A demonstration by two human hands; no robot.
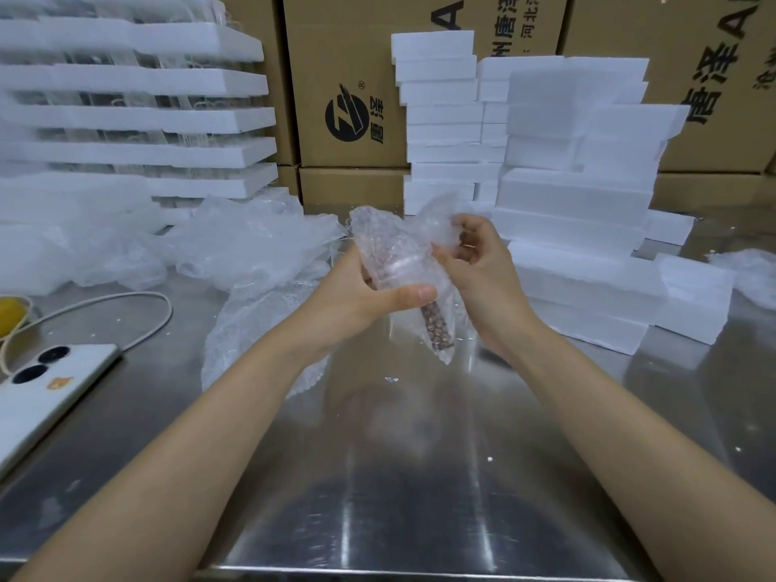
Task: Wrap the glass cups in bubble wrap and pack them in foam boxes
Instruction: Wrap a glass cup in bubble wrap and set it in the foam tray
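Head view: both hands are raised above the bare steel bench [420, 476], working on one clear bubble-wrap bundle [394, 245] held between them, clear of the surface. The left hand [361, 296] grips the bundle from the left side, thumb laid across its front. The right hand [483, 270] pinches a loose flap of the wrap at the bundle's upper right, fingers curled. A brown speckled strip shows through the wrap at the lower end; the glass cup itself cannot be made out. More loose sheets of clear bubble wrap [252, 245] lie heaped on the bench to the left of the hands. White rectangular foam boxes [579, 195] are stacked to the right and behind. A tall stack of white foam trays [147, 115] stands at far left. Brown cardboard cartons [348, 56] with black print form the backdrop. A white smartphone [46, 392] lies face down at the left edge, with a white cable [138, 325] looped beside it.
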